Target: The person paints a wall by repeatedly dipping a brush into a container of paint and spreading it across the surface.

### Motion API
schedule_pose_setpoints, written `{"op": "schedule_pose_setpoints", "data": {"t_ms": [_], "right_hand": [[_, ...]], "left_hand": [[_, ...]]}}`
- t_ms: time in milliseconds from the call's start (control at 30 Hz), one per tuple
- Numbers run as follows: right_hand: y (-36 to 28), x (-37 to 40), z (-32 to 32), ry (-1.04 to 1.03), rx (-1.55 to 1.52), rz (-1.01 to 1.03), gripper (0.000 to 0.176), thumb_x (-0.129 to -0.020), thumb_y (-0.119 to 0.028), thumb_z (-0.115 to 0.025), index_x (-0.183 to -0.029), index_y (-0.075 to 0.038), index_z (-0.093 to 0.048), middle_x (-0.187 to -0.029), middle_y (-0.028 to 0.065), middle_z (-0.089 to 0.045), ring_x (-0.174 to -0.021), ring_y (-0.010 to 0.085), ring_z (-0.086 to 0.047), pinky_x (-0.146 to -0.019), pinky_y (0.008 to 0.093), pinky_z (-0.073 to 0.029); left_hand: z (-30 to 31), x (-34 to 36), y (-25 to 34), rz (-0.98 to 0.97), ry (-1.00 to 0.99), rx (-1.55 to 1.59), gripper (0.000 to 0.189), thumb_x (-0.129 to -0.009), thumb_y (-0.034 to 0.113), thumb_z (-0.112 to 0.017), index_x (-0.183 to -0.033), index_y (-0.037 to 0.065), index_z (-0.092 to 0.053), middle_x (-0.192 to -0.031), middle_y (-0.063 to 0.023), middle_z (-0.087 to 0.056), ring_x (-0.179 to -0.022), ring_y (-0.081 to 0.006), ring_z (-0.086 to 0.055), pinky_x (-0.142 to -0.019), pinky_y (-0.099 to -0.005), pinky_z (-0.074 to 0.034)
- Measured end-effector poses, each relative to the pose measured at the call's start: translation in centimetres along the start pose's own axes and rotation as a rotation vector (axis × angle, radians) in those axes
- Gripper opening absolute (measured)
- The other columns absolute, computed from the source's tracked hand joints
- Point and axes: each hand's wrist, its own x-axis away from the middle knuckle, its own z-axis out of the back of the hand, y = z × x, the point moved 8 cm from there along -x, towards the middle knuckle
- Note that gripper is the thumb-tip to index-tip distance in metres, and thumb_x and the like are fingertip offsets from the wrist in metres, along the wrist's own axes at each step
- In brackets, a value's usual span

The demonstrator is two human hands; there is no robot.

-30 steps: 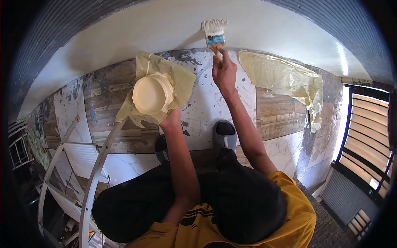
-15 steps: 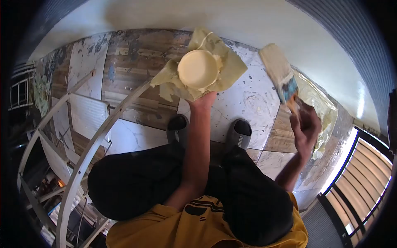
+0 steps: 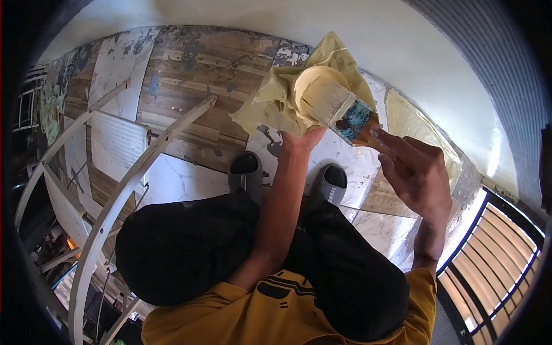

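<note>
My left hand [image 3: 305,139] supports a round container of cream-coloured paint [image 3: 298,91] from below, its fingers mostly hidden beneath. A crumpled yellowish sheet [image 3: 269,98] lies between palm and container, its corners flaring out around the rim. My right hand [image 3: 424,175] is closed round the wooden handle of a wide paintbrush [image 3: 352,119]. Blue paint stains the brush's metal band. Its cream-coated bristles overlap the container's opening in this view.
A pale metal ladder-like frame [image 3: 106,230] stands at my left. The white wall [image 3: 230,14] curves round the far side. Another yellowish sheet [image 3: 414,118] lies along its foot at the right. Near my right elbow is a barred black gate [image 3: 494,264]. Paint spots mark the tiled floor [image 3: 190,86].
The paintbrush has moved left from beside the wall to over the paint container. My left hand has shifted the container slightly right and up.
</note>
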Motion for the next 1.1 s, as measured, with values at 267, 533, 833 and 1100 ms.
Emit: {"op": "schedule_pose_setpoints", "data": {"t_ms": [267,533,833,1100], "right_hand": [[1.2,0.7,-0.5,0.059,-0.040,-0.048,0.032,-0.076,-0.002,-0.067,-0.107,-0.005,-0.067,-0.062,0.0086,-0.059,-0.047,0.0175,-0.054,-0.047,0.0316,-0.043],[7.5,3.7,-2.6,0.074,-0.637,-0.220,0.037,-0.076,-0.003,-0.063,-0.113,0.001,-0.060,-0.060,0.0048,-0.056,-0.046,0.0065,-0.043,-0.044,0.0225,-0.032],[11.6,4.7,-10.3,0.069,-1.807,-0.338,0.053,-0.084,-0.019,-0.051,-0.132,-0.002,-0.035,-0.063,0.0170,-0.052,-0.035,0.0132,-0.040,-0.028,0.0241,-0.032],[11.1,3.9,-13.5,0.097,-2.288,0.021,0.044,-0.086,-0.017,-0.052,-0.124,0.002,-0.043,-0.077,0.0219,-0.055,-0.036,0.0145,-0.040,-0.027,0.0253,-0.032]], "left_hand": [[1.3,0.1,-0.2,0.027,0.158,-0.090,0.072,-0.085,0.065,-0.043,-0.133,0.011,-0.047,-0.135,-0.0113,-0.048,-0.126,-0.0328,-0.043,-0.106,-0.0523,-0.033],[2.3,0.4,-0.5,0.025,0.131,-0.085,0.066,-0.087,0.062,-0.043,-0.130,0.013,-0.049,-0.136,-0.0080,-0.046,-0.125,-0.0294,-0.043,-0.105,-0.0510,-0.033],[2.4,0.4,-1.2,0.016,0.220,-0.215,0.067,-0.087,0.062,-0.044,-0.134,0.015,-0.045,-0.138,-0.0065,-0.045,-0.128,-0.0262,-0.040,-0.108,-0.0484,-0.030],[4.5,0.6,-2.6,0.130,0.109,-0.218,0.071,-0.085,0.064,-0.046,-0.135,0.015,-0.044,-0.141,-0.0074,-0.040,-0.131,-0.0277,-0.036,-0.110,-0.0490,-0.027]]}}
